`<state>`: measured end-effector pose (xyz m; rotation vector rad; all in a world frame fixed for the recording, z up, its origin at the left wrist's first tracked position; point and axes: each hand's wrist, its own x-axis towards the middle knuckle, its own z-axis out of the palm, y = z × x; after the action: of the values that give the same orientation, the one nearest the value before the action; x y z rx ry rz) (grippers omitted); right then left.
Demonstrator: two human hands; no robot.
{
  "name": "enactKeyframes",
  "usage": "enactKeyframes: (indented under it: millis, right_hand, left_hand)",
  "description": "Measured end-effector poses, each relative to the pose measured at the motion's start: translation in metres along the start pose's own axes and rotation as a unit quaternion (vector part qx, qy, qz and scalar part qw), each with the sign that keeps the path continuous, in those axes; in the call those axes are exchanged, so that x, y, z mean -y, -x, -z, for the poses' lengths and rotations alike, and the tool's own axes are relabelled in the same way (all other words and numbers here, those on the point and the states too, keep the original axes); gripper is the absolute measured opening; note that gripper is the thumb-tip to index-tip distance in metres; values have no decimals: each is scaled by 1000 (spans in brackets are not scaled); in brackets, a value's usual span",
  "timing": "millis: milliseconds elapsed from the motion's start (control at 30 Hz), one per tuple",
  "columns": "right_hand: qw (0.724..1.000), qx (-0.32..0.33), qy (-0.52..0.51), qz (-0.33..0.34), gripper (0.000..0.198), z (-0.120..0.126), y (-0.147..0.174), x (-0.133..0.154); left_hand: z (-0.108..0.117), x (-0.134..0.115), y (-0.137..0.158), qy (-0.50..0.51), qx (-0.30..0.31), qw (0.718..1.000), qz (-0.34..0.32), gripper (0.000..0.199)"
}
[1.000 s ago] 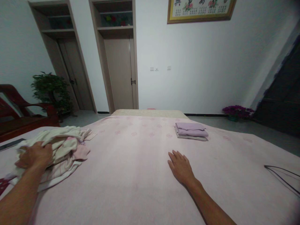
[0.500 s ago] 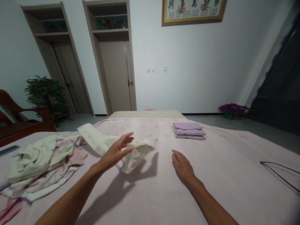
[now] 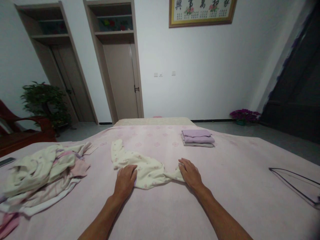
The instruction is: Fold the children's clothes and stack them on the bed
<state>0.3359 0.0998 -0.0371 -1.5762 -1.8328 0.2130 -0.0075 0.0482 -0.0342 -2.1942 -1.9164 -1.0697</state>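
Note:
A cream garment with small pinkish dots (image 3: 147, 168) lies crumpled across the bed in front of me; I cannot make out what kind of clothing it is. My left hand (image 3: 125, 180) is on its near edge, fingers together and closed over the cloth. At the garment's narrow, twisted right end, my right hand (image 3: 191, 172) grips the fabric with curled fingers. The fingertips of both hands are partly hidden. Beyond my right hand sits a neat stack of folded purple and grey cloth (image 3: 197, 137).
Loose clothes (image 3: 42, 173) are heaped at the left, with a dark phone (image 3: 7, 162) behind them. A thin black looped object (image 3: 290, 185) lies at the right. All rest on the pink bedsheet (image 3: 160, 216). A wooden chair (image 3: 45, 128) stands beyond the left edge.
The cream garment has come away from the heap and down onto the sheet. My left hand has lowered onto it; my right hand, empty before, now grips its right end.

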Motion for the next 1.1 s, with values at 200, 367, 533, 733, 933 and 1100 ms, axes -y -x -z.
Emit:
enactKeyframes:
  millis: [200, 367, 533, 733, 933, 1100]
  right_hand:
    - [998, 22, 16, 55, 35, 8, 6, 11]
    - [989, 30, -5, 145, 29, 17, 12, 21]
    - [968, 59, -43, 239, 23, 19, 16, 29]
    - [961, 61, -52, 266, 14, 13, 18, 35]
    - [969, 48, -62, 235, 20, 9, 15, 33]
    - [978, 65, -96, 176, 21, 16, 13, 34]
  left_hand:
    - [-2, 4, 2, -13, 29, 999, -10, 34]
    - [-1, 7, 3, -8, 43, 999, -10, 37]
    - [1, 6, 3, 1, 44, 999, -5, 38]
    - [2, 4, 3, 6, 49, 999, -4, 38]
    - [-1, 8, 3, -11, 19, 1000, 6, 38]
    - [5, 17, -2, -132, -55, 986, 88, 48]
